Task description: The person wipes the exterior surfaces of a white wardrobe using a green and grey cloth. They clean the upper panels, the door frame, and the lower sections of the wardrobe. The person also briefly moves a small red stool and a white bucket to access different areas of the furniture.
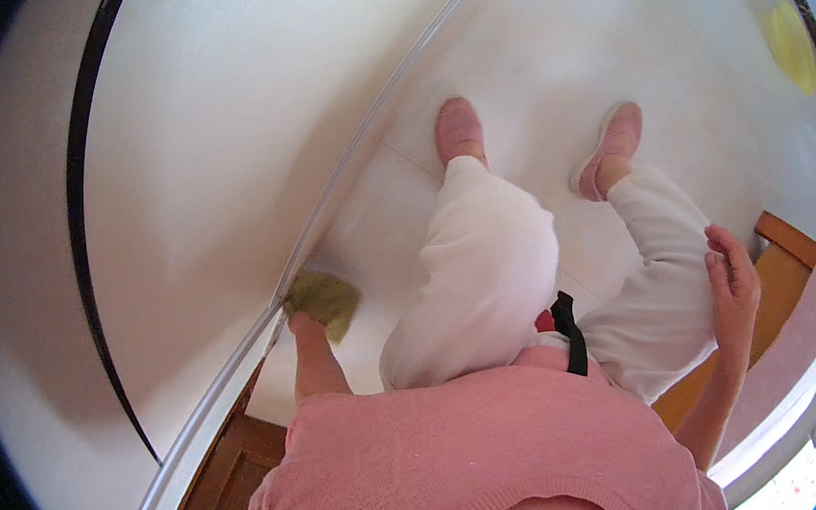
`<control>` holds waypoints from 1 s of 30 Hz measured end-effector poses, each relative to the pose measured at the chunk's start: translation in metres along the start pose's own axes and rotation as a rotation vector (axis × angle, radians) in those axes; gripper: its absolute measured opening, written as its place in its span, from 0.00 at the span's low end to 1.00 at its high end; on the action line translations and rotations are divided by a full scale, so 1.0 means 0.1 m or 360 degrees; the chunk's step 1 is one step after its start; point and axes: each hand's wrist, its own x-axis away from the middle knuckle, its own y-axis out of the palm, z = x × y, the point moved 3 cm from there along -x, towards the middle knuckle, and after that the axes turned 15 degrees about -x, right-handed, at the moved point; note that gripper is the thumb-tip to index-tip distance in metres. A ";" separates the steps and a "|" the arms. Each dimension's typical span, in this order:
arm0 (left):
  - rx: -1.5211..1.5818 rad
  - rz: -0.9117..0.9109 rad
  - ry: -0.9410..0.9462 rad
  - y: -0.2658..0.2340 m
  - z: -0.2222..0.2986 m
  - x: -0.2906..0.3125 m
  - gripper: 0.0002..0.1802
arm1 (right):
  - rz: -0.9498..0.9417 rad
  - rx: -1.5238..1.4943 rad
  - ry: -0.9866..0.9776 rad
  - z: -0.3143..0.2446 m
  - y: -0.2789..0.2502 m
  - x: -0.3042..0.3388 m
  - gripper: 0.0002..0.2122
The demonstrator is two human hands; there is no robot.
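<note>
An olive-green cloth (330, 304) is bunched under my left hand (305, 323), low down at my left side. My fingers are mostly hidden by the cloth, which lies against the shiny strip (324, 204) where the pale wall meets the floor. On the other side, my right hand (735, 283) holds nothing. Its fingers are stretched and a little apart, close beside my right knee in light trousers (667, 271).
My pink shoes (459, 130) stand on a pale tiled floor (528, 70). A brown wooden door or panel (221, 488) is at lower left. Wooden furniture (783, 278) with a pale pink cover stands close on my right. A yellow shape (791, 50) shows at far right.
</note>
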 end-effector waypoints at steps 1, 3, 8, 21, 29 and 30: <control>0.0925 -0.0183 -0.0202 0.06 0.00 -0.17 0.26 | 0.0013 0.0022 0.0014 -0.04 0.00 0.03 0.15; 0.1308 -0.0051 -0.0262 0.22 0.38 -0.27 0.26 | 0.0042 0.0077 0.0006 -0.24 0.04 0.06 0.15; 0.1496 -0.0093 -0.0187 0.75 0.84 -0.02 0.27 | 0.0148 0.0411 -0.0280 -0.41 0.05 0.09 0.13; 0.0627 -0.1478 0.0569 2.79 2.92 2.53 0.24 | 0.0182 0.0477 -0.0673 -0.24 0.08 0.27 0.12; 0.0168 -0.1523 0.1571 2.43 3.55 4.86 0.28 | -0.0043 -0.0325 -0.0618 -0.50 0.02 0.43 0.14; 0.0095 -0.1565 0.1712 2.47 3.47 5.14 0.28 | -0.0066 -0.0348 -0.0682 -0.57 -0.02 0.37 0.14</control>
